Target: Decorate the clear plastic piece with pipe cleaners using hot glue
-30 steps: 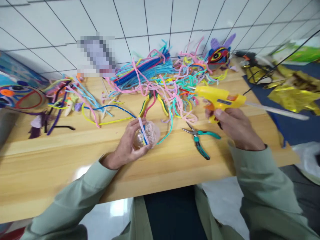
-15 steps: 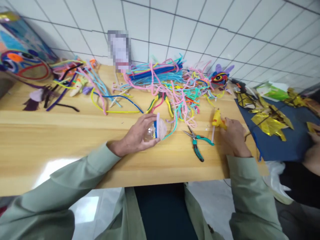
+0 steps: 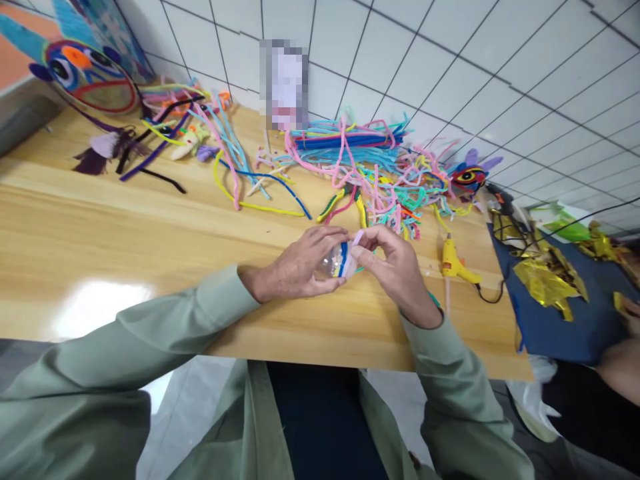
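My left hand (image 3: 295, 267) is wrapped round a small clear plastic cup-like piece (image 3: 328, 262), tipped on its side with its wide end to the right. Blue and yellow bands circle that end. A pale lilac pipe cleaner (image 3: 358, 238) runs along the rim, its tip sticking up. Thumb and forefinger of my right hand (image 3: 395, 270) pinch it there. The yellow hot glue gun (image 3: 454, 262) lies to the right of my right hand, a glue stick protruding from it. Teal-handled pliers (image 3: 434, 299) are mostly hidden under my right wrist.
Yellow-and-green pliers (image 3: 362, 212) lie just beyond my hands. Tangled pipe cleaners (image 3: 345, 150) pile up along the wall. A colourful mask-like craft (image 3: 90, 73) stands at the back left. Gold foil (image 3: 545, 280) lies on a blue mat at right, near another person's arm (image 3: 623, 363).
My right hand has let go of the glue gun and moved left to the plastic piece, pinching the lilac pipe cleaner at its rim. The camera view has shifted.
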Demonstrator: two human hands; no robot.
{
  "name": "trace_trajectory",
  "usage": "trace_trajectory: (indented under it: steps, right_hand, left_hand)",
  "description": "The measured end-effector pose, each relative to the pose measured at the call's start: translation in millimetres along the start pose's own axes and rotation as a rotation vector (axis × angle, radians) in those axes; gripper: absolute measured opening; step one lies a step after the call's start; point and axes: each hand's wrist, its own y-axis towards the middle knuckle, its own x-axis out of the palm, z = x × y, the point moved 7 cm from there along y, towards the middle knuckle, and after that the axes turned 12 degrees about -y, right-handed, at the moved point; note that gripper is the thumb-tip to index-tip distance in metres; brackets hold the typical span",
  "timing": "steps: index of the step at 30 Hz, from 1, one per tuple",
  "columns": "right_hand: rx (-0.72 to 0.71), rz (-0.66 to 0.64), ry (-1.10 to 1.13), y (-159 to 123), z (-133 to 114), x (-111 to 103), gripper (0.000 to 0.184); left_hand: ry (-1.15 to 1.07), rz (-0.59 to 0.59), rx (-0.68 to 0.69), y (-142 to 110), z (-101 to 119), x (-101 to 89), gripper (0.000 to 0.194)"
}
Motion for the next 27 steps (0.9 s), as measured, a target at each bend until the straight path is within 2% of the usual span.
trace_trajectory:
  steps: [8, 11, 15, 18, 22, 27]
  right_hand:
    - [0.137, -0.008, 0.170, 8.0, 21.8, 14.4, 0.013]
    - [0.076, 0.029, 0.210, 6.2, 20.9, 13.5, 0.011]
    - [-0.063, 0.027, 0.267, -2.4, 10.9, 7.3, 0.018]
    - [-0.124, 0.058, 0.183, -7.1, 5.8, 2.6, 0.015]
    - [-0.085, 0.117, 0.104, -2.5, 14.0, 5.0, 0.010]
    - [-0.017, 0.125, 0.207, 7.8, 30.2, 13.5, 0.014]
  left_hand:
    - [-0.053, 0.002, -0.026, 0.6, 0.8, 0.6, 0.074]
    - [-0.030, -0.008, -0.016, 0.2, 2.3, 0.7, 0.073]
    - [-0.007, -0.019, -0.016, 0.2, 2.8, 0.6, 0.072]
    - [-0.011, -0.011, -0.017, 0.1, 2.5, 0.4, 0.072]
    - [-0.006, 0.004, -0.001, -1.0, 2.2, 1.0, 0.074]
    - [-0.035, 0.046, 0.015, -2.2, -0.1, 0.3, 0.082]
